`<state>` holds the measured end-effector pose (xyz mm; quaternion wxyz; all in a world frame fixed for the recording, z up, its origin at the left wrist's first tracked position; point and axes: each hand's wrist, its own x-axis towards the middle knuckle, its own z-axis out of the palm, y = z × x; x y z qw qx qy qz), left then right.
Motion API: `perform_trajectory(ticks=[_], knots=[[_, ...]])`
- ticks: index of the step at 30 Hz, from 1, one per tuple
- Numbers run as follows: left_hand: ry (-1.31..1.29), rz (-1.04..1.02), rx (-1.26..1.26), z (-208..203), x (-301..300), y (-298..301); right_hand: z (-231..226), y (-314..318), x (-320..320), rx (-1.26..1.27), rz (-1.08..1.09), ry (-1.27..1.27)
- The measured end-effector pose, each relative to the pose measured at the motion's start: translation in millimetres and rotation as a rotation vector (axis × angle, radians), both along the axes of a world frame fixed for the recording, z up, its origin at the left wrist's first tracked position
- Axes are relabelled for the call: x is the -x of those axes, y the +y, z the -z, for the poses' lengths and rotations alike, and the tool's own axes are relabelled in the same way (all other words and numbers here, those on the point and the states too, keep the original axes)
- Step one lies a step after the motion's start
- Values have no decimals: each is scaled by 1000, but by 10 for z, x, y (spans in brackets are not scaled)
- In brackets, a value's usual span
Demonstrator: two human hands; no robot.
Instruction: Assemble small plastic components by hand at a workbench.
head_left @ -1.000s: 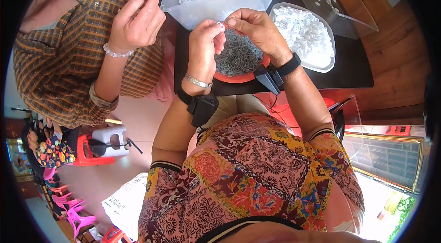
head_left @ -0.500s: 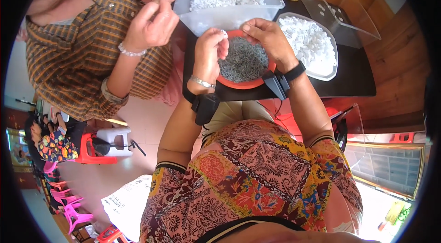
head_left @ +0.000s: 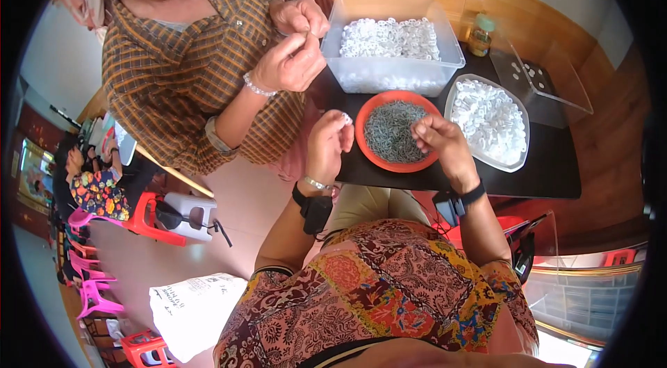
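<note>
My left hand (head_left: 325,142) is at the left of an orange bowl (head_left: 360,138), its fingers curled and pinching a small white plastic clip (head_left: 346,118) at the tips. Over the bowl's right side is my right hand (head_left: 445,147), thumb and fingers pressed together; whatever they hold is too small to make out. Thin grey nails (head_left: 392,128) fill the bowl. To its right, a pale shallow tray (head_left: 504,167) is heaped with white plastic clips (head_left: 488,118). Behind the bowl stands a clear plastic bin (head_left: 396,77) of similar white pieces (head_left: 389,38).
A person in a checked shirt (head_left: 187,76) stands at the left, both hands (head_left: 297,55) pinched together near the bin. Behind the tray are a green-lidded jar (head_left: 481,34) and a clear box (head_left: 556,79) with white discs. The dark table (head_left: 549,177) ends close to my lap.
The view has tilted up, so the table sits lower in it. My right hand has come down toward the nails. My left hand keeps the white clip at the bowl's left.
</note>
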<state>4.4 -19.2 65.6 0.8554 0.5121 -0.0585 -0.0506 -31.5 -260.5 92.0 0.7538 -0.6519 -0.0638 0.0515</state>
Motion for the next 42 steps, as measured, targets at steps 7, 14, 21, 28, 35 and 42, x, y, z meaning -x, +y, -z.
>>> perform_trajectory(ticks=[7, 14, 21, 28, 35, 42], knots=[[139, -42, -5, 371, 45, 248, 224, -120, 328, 41, 10, -57], [61, -68, -66, 426, 102, 221, 471, -251, 533, 93, 54, -76], [59, -56, -75, 419, 125, 240, 595, -226, 557, 193, 52, -235], [72, -67, -84, 413, 148, 254, 577, -246, 574, 177, 13, -230], [59, -59, -92, 378, 176, 257, 501, -213, 612, 203, 18, -234], [43, -60, -93, 371, 188, 272, 514, -212, 594, 179, 9, -216]])
